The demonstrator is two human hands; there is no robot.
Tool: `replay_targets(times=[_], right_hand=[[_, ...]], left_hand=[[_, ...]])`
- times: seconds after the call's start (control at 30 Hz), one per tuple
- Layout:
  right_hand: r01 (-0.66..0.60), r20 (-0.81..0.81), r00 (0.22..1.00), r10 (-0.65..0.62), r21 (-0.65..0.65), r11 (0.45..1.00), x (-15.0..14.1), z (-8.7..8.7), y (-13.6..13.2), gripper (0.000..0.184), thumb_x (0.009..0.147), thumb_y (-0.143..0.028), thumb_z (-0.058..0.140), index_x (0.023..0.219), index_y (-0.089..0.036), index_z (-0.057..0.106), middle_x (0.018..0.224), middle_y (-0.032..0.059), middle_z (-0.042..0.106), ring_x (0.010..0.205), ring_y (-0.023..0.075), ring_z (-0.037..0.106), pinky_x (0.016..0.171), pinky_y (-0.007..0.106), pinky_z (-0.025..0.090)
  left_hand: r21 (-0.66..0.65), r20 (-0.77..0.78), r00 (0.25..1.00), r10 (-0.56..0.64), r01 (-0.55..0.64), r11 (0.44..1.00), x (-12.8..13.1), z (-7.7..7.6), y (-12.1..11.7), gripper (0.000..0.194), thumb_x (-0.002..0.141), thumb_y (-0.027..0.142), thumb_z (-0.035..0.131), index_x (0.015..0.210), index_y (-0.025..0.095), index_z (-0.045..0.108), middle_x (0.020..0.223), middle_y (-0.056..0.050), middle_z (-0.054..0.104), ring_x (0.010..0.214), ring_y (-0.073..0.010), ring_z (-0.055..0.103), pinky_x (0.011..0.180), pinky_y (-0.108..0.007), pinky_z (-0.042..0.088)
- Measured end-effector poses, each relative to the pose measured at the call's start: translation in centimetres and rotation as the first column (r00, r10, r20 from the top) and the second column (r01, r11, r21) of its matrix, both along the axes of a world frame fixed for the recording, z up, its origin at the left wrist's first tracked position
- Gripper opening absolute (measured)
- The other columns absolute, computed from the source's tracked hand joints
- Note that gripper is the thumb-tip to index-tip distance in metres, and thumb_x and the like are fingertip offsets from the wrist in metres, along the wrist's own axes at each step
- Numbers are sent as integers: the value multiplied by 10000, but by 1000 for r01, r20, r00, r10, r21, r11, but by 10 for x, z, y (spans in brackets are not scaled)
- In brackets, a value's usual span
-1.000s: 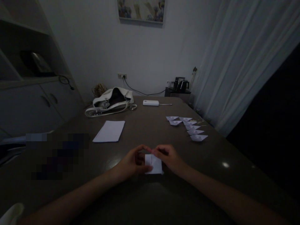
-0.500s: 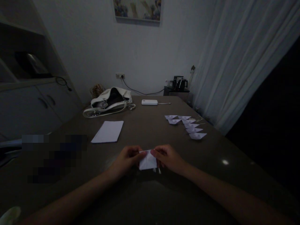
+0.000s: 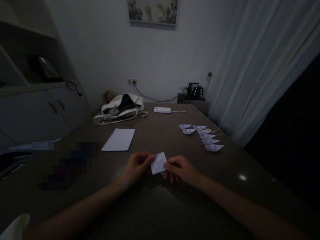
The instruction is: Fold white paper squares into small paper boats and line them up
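The table (image 3: 155,133) was brown and smooth, with a bright spot of reflected light at its right part, and the room around it was rather dim. Taking the clock from the folded paper (image 3: 158,163) as its centre, a pale wall (image 3: 187,50) stood at twelve, and a framed picture (image 3: 153,11) hung on it. A sheer curtain (image 3: 255,60) fell between one and two o'clock, and a cabinet (image 3: 27,113) stood at ten. On the table, a white bag (image 3: 122,106) lay at eleven, a white device (image 3: 162,110) with a short cable at twelve, and a stack of paper (image 3: 119,140) at ten. Seven white paper boats (image 3: 212,147) were grouped at two o'clock.

The folded paper was small, white and nearly square, and it was tilted, so that one corner pointed a little past twelve. A crease line ran across its face. It was between the two hands, over the near part of the table; whether it touched the surface, I could not tell.

The left hand (image 3: 133,168), at nine, pinched its left side between thumb and fingers. The right hand (image 3: 182,170), at three, pinched its right edge with the thumb in front; its other fingers were curled, partly hidden.
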State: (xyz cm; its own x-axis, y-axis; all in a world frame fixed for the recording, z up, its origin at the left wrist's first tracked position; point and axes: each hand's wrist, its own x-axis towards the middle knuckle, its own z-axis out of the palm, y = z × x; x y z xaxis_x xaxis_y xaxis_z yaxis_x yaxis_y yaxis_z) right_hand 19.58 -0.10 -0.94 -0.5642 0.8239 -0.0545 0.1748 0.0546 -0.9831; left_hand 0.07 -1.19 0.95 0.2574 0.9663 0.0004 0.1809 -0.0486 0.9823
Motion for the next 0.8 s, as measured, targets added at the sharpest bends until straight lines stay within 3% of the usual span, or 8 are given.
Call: replay_targets(times=[0.07, 0.17, 0.27, 0.37, 0.5, 0.6, 0.73, 0.8], right_hand=[[45, 37, 998, -46, 19, 999, 1, 0, 1, 328, 818, -430, 552, 692, -128, 565, 566, -1, 577, 419, 53, 448, 381, 158, 311], [77, 81, 994, -79, 26, 997, 4, 3, 3, 280, 821, -362, 557, 659, -134, 557, 525, -24, 536, 423, 51, 432, 401, 160, 304], [81, 109, 991, -82, 14, 997, 8, 6, 6, 294, 825, -350, 544, 622, -139, 541, 488, -39, 494, 399, 49, 401, 392, 165, 287], [34, 173, 984, -36, 11, 999, 11, 7, 10, 306, 820, -349, 550, 599, -139, 530, 490, -36, 495, 395, 45, 385, 389, 165, 274], [-86, 300, 952, 60, 76, 993, 15, 8, 11, 301, 845, -322, 518, 618, -130, 566, 509, -21, 518, 421, 53, 404, 416, 172, 280], [-156, 438, 897, 56, 195, 968, 17, 11, 6, 293, 850, -309, 514, 630, -135, 600, 518, -14, 535, 456, 75, 444, 443, 192, 293], [-155, 592, 795, -134, 411, 899, 20, 14, 0, 252, 741, -361, 670, 616, -153, 602, 541, -9, 553, 487, 97, 460, 454, 217, 264], [-164, 577, 794, -189, 504, 848, 21, 17, -1, 212, 691, -336, 729, 686, -160, 611, 628, 0, 591, 546, 111, 495, 491, 220, 300]], left_hand=[[-36, 47, 998, -38, 39, 999, 0, -3, 2, 401, 738, 476, 635, 886, 105, 593, 601, 5, 594, 506, -107, 533, 487, -205, 397], [-89, 121, 984, -134, 145, 985, 0, -8, 4, 557, 695, 401, 704, 1125, 133, 473, 674, 5, 617, 531, -120, 569, 519, -229, 444], [-53, 35, 975, -219, 221, 974, -1, -8, 1, 565, 736, 355, 672, 1191, 155, 404, 658, 18, 595, 546, -135, 575, 522, -243, 454], [149, -258, 941, -217, 260, 954, -4, -5, -2, 429, 792, 315, 615, 1167, 182, 456, 747, -8, 605, 625, -144, 569, 563, -249, 443], [413, -538, 829, -149, 414, 811, -10, -2, -1, 282, 778, 316, 646, 1031, 204, 594, 1067, -73, 566, 941, -208, 545, 794, -313, 442], [429, -629, 756, -183, 534, 728, -14, -2, 2, 279, 765, 348, 670, 1000, 201, 631, 1105, -82, 555, 1012, -231, 519, 850, -327, 417], [410, -676, 709, -201, 589, 697, -15, -2, 2, 217, 813, 362, 622, 935, 191, 680, 1057, -88, 583, 946, -218, 548, 801, -311, 419], [415, -681, 700, -218, 613, 672, -14, -3, 2, 221, 837, 362, 595, 932, 187, 692, 1025, -91, 598, 927, -213, 554, 788, -304, 417]])
